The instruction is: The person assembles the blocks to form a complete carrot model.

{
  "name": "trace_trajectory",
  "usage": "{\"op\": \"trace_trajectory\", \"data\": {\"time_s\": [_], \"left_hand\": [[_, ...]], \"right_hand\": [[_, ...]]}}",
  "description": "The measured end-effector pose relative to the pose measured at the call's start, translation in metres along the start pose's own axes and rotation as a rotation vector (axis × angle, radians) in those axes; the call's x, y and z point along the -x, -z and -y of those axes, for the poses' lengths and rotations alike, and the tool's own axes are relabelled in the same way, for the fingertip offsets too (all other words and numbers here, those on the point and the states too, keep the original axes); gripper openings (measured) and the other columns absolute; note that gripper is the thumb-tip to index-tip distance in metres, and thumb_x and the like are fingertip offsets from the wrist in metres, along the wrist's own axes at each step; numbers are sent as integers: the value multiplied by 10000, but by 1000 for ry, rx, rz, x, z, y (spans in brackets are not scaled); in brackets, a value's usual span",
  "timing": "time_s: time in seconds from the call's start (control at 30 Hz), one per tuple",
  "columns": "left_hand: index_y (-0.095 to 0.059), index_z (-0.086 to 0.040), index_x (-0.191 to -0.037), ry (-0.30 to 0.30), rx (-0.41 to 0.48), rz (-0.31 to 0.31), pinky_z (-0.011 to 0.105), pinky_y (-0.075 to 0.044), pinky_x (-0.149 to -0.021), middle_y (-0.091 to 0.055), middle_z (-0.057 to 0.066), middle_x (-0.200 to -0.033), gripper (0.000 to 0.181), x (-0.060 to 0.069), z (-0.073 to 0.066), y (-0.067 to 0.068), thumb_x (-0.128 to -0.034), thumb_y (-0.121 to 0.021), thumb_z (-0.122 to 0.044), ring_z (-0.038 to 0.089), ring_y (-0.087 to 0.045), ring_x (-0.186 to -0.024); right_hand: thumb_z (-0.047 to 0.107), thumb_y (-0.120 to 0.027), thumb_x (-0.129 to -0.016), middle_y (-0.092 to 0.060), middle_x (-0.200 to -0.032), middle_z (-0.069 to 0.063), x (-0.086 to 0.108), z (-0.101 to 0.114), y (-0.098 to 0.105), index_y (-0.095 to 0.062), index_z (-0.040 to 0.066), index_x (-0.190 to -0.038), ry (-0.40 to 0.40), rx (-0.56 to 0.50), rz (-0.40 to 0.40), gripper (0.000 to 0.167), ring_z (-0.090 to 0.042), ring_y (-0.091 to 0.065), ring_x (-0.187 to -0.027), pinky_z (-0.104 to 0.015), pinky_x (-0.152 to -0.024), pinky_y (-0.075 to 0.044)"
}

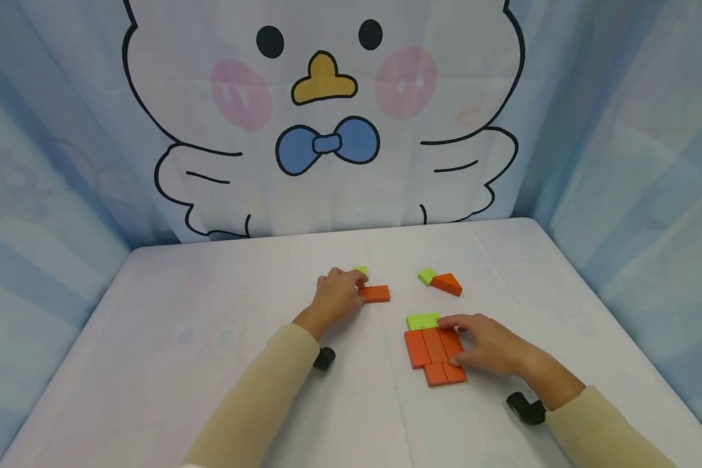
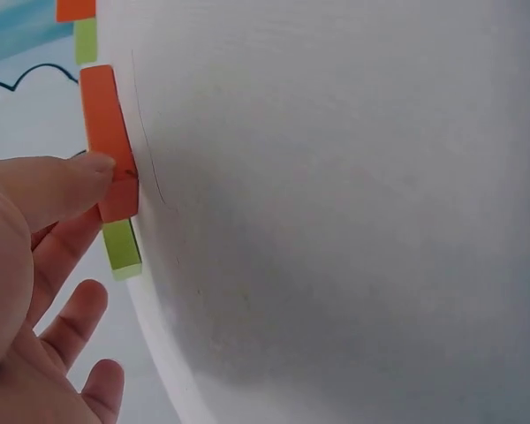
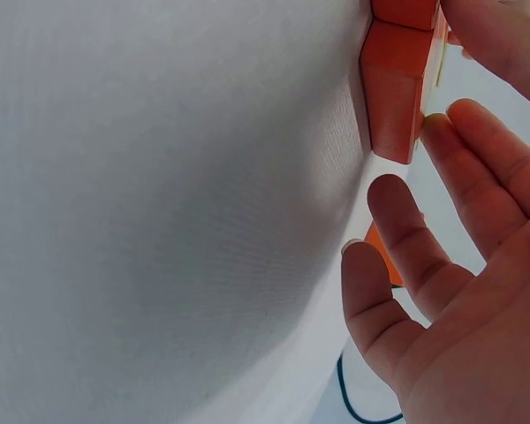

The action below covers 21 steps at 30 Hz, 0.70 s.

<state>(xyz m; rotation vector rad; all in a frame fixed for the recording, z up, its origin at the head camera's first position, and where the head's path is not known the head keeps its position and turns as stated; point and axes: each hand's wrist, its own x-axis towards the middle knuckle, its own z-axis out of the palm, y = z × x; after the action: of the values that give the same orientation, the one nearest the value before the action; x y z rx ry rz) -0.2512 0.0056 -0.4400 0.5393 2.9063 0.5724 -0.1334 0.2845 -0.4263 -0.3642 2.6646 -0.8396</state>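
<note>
Near the table's middle, my left hand (image 1: 338, 296) pinches the left end of a flat orange block (image 1: 377, 294). The left wrist view shows the thumb on that orange block (image 2: 106, 115), with a green block (image 2: 122, 247) beyond its near end. My right hand (image 1: 494, 343) touches the right side of a cluster of orange blocks (image 1: 434, 346) set side by side, its index finger by the top edge and thumb lower down. A lime green block (image 1: 423, 320) lies along the cluster's far edge. In the right wrist view the fingers (image 3: 486, 177) are spread beside an orange block (image 3: 393, 97).
Behind the cluster, a small green block (image 1: 426, 277) touches an orange triangular block (image 1: 447, 283). Another green piece (image 1: 360, 270) is partly hidden behind my left fingers. A printed curtain (image 1: 327, 195) stands along the far edge of the white table (image 1: 181, 338).
</note>
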Motion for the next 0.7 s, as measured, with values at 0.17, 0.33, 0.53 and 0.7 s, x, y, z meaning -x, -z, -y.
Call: {"op": "trace_trajectory", "data": {"time_s": [0.17, 0.33, 0.53, 0.7], "left_hand": [[-675, -182, -1242, 35, 56, 20, 449, -324, -961, -672, -69, -1093, 346, 4, -1, 2, -907, -754, -219, 231, -493, -1146], [-662, -162, -1212, 42, 105, 67, 451, -306, -949, -643, -84, -1024, 364, 9, -1, 2, -876, -786, -225, 205, -498, -1061], [-661, -167, -1163, 1, 100, 157, 442, -318, -932, -619, -115, -949, 352, 24, -3, 1, -848, -805, -226, 177, -502, -1008], [-670, -178, -1146, -57, 66, 185, 449, -315, -945, -606, -131, -921, 326, 44, -7, 3, -845, -794, -207, 168, -499, -994]], "right_hand": [[184, -808, -836, -582, -1348, -106, 0, 2, 0, -568, 62, -1382, -3, -1, -1, 608, -370, -519, -1209, -579, -1029, -384], [183, -805, -838, -583, -1346, -103, 1, 1, 0, -568, 64, -1383, -3, -1, -1, 606, -367, -518, -1206, -579, -1027, -385], [181, -801, -845, -578, -1356, -106, 1, 1, 0, -560, 60, -1390, -6, -5, -2, 608, -367, -511, -1213, -577, -1029, -384], [186, -799, -846, -577, -1357, -103, 1, 1, -1, -561, 65, -1390, -13, 2, 0, 606, -361, -512, -1210, -576, -1029, -386]]}}
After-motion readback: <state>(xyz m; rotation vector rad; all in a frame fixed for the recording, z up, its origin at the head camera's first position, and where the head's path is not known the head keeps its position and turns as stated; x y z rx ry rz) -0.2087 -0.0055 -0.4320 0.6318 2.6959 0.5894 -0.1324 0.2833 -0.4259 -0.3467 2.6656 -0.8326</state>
